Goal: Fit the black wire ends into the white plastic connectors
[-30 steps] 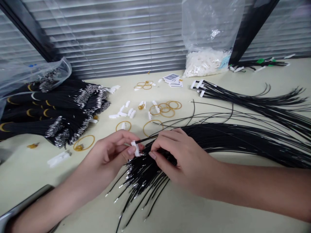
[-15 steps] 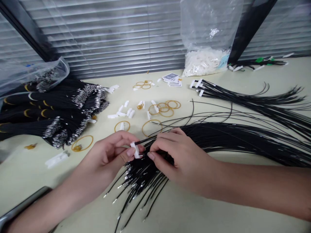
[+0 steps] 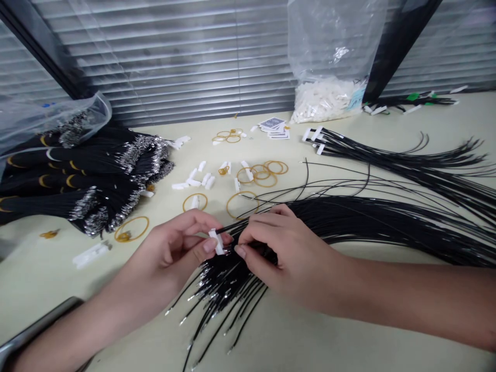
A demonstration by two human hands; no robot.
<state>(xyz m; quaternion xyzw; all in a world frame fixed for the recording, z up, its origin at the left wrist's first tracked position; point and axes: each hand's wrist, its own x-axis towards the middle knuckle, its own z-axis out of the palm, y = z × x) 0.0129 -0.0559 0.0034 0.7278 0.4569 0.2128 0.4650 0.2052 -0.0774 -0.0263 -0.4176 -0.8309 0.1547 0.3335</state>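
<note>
L hand (image 3: pixel 176 245): pinching a small white plastic connector strip (image 3: pixel 216 242) btwn thumb & fingers, above mid-desk (image 3: pixel 329 346); prob. gripped by its side to leave the wire face free.
R hand (image 3: pixel 284 253): thumb & index pressed together, apparently on a thin black metal-tipped wire (image 3: pixel 227 251) near its end, prob. for control; exact contact hidden.
Wire bundle: long loose black wires (image 3: pixel 360 217), mid-desk to R edge; tips fanned twd near edge, prob. for picking singly.
Loose parts: white plastic connectors (image 3: pixel 205 179) & yellow rubber bands (image 3: pixel 265 186), beyond L hand, within easy reach.
L stock: black wire bundles w/ silvery tips (image 3: pixel 132 152), at desk's L edge; banded, prob. to stop tangling.
Change vs. 0.5 s ago: connector strip marginally lower; R hand's pinch & loose parts essentially same.
</note>
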